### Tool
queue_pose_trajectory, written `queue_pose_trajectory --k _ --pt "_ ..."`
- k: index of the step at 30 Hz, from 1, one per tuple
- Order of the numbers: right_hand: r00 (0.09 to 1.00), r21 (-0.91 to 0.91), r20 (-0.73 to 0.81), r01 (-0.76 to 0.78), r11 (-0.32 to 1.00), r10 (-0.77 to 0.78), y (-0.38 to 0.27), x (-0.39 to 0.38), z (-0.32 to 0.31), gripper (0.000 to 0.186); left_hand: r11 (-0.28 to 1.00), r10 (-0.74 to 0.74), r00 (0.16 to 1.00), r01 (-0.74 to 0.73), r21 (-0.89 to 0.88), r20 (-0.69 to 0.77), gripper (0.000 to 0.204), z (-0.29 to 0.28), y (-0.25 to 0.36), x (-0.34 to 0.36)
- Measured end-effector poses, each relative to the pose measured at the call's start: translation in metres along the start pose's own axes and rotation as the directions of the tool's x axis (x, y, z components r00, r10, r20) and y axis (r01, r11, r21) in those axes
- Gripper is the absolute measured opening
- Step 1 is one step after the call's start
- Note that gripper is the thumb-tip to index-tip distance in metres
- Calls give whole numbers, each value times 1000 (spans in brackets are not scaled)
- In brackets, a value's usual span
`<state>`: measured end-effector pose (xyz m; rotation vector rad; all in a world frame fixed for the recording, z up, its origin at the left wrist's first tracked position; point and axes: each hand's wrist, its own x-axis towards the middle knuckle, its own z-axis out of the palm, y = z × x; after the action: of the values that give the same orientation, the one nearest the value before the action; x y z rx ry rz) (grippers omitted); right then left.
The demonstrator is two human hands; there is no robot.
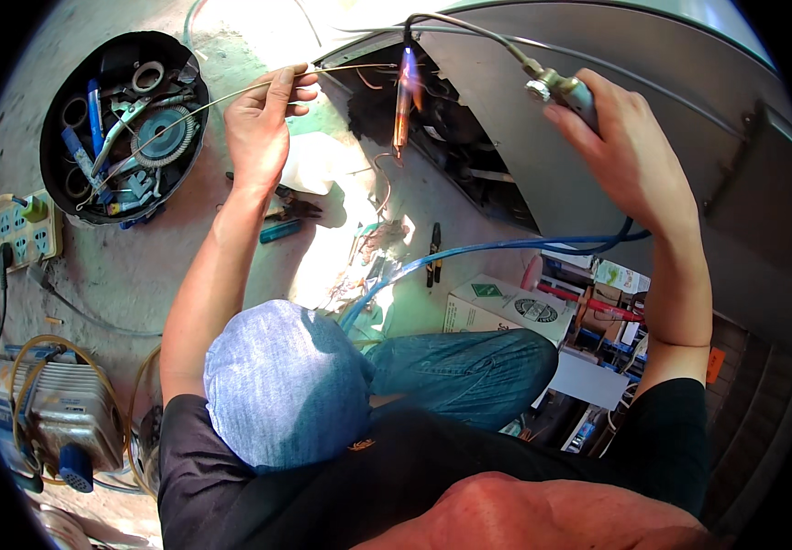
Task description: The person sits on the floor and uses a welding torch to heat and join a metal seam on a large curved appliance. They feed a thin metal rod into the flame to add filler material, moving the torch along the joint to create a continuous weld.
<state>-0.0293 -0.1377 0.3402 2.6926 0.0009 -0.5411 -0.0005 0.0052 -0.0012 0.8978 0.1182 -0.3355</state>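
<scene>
My left hand [261,133] is closed in a pinch around a thin, long brazing rod [359,67]. One end of the rod reaches right toward the flame; the other slants down over the tool tub. My right hand [632,151] grips a gas torch [567,92] by its valve handle, and its curved neck bends left and down. From the black tip [409,35] a blue-violet flame [410,66] plays along the upper part of an upright copper tube [401,119]. A thin curled copper pipe [385,179] hangs below that tube, in front of a dark opening in a grey metal cabinet [552,165].
A black tub [44,170] of hand tools and tape rolls stands at far left, above a power strip [24,231]. Nearer are a finned pump-like machine [66,394] and hoses. Blue hoses [497,245] cross ahead of my knees. A white carton [515,305] and cluttered supplies lie right.
</scene>
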Motion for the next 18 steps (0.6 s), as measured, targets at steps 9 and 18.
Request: queue_pose_trajectory --k 9,18 --pt "925 157 224 -346 925 308 15 -46 -1 35 1000 -5 1000 5 -16 6 31 -2 -3 2" --pt "922 430 173 -387 816 346 38 -66 46 37 999 4 1000 -5 49 30 33 1 13 -3"
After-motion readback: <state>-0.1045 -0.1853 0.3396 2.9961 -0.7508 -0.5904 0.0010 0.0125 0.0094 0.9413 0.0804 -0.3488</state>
